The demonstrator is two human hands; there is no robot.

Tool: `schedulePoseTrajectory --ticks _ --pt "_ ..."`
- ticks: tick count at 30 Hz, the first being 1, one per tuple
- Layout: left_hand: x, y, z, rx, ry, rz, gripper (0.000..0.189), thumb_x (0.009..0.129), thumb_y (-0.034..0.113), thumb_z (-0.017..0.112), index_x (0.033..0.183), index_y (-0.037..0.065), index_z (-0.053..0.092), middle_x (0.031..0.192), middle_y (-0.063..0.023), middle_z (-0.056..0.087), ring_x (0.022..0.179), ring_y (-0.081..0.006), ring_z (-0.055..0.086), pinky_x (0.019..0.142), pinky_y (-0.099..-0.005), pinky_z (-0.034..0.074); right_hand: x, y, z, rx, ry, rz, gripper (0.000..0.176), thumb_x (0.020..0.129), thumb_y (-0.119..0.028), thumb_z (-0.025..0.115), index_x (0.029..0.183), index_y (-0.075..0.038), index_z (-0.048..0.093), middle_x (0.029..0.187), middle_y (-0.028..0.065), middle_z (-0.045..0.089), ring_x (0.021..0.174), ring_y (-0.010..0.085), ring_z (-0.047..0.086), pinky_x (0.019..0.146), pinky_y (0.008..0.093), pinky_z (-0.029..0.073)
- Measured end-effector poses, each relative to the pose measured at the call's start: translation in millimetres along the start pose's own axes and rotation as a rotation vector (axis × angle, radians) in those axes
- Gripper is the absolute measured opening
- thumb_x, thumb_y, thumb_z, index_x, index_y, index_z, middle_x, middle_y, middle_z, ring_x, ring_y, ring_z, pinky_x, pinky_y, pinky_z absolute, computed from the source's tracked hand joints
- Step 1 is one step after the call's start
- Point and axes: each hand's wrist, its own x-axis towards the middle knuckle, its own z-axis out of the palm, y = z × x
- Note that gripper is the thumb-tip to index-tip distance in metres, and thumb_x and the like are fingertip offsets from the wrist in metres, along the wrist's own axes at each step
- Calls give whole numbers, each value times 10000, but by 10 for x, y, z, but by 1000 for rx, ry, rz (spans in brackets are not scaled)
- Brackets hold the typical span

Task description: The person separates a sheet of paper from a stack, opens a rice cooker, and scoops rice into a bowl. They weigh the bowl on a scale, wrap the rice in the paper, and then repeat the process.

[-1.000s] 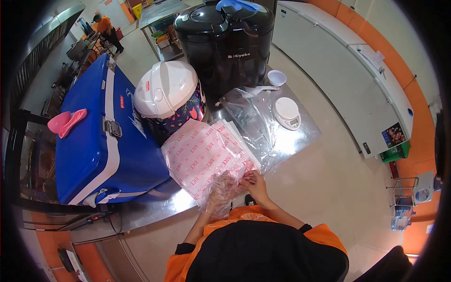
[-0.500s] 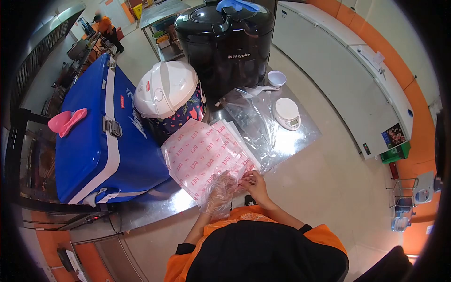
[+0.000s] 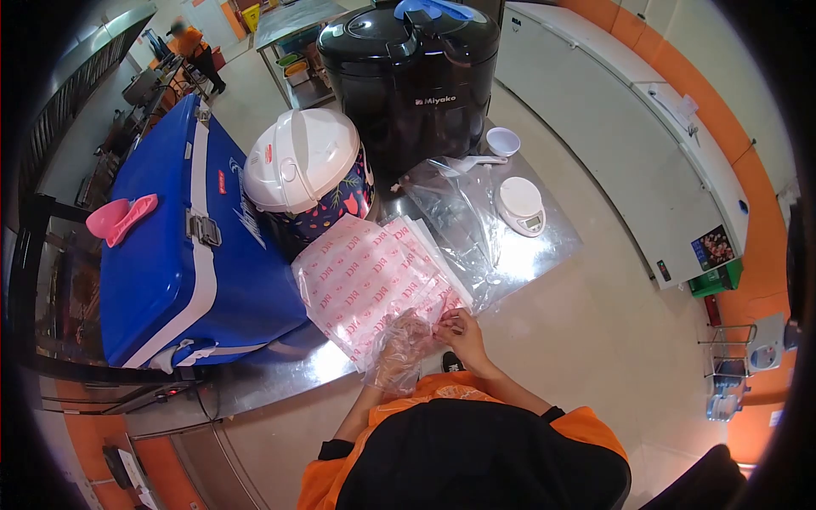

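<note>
Plastic glove (image 3: 396,371) is covering the left hand (image 3: 406,337), grip unclear; right hand (image 3: 460,331) is apparently pinching its film. I'm seeing almost no shift since a second ago; glove handling is barely advancing.

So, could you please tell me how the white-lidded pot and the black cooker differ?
The pot is white-topped with floral sides, while the cooker is mostly black. The pot looks smaller than the cooker. Nothing lies on top of the pot, whereas a blue utensil rests on the cooker. Both look closed.
</note>
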Motion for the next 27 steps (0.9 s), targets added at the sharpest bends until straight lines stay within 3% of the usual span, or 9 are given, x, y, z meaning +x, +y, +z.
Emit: schedulePoseTrajectory --ticks 6,10,15,16,19,22,25,27 --pt "15 -50 10 72 -45 -16 162 805 238 686 889 107 641 1010 -47 596 1208 -293 452 1084 -509 149 2 2 -2 -4 -8 -15 238 809 37 646 994 -7 503 905 87 547 841 160 587 745 285 557" --pt "4 -173 56 -52 -53 -30 164 812 247 675 895 109 640 994 -41 593 1196 -299 459 1082 -526 141 28 51 -26 -50 -19 -49 246 804 44 647 998 -6 504 908 86 546 848 158 582 748 285 557" --pt "23 -86 38 70 -53 54 190 805 244 661 917 95 627 993 -53 584 1175 -290 462 1092 -540 89 26 63 -25 -44 -19 -68 264 793 43 654 1003 -3 502 909 95 551 856 175 582 741 286 554" --pt "19 -18 48 116 -26 35 189 798 230 664 918 91 623 987 -57 582 1158 -289 470 1093 -526 115 27 58 -18 -45 -15 -83 273 785 41 659 1004 -2 501 907 103 552 854 185 585 737 285 551" --pt "4 72 107 211 36 9 196 775 195 677 921 82 612 966 -67 574 1074 -287 503 1055 -474 234 -149 -220 87 -466 237 -212 292 757 21 673 988 6 494 919 146 550 845 222 585 659 277 522" --pt "-1 20 132 58 43 -53 228 757 164 698 941 73 600 942 -66 569 929 -259 543 908 -392 405 -120 -284 110 -926 419 -741 281 756 -24 668 969 4 486 863 150 564 735 234 592 582 314 478" --pt "-1 132 85 -382 55 -249 291 757 122 708 1004 54 570 938 -50 569 824 -182 546 739 -310 471 -141 -344 142 -982 313 -789 280 758 -16 638 979 18 469 789 136 538 648 260 567 577 412 437" --pt "-17 276 59 -633 98 -296 337 764 102 708 1049 34 542 941 -38 569 790 -129 532 677 -274 464 -173 -402 192 -704 291 -457 260 766 -71 643 966 15 501 751 137 554 642 269 578 583 413 449"
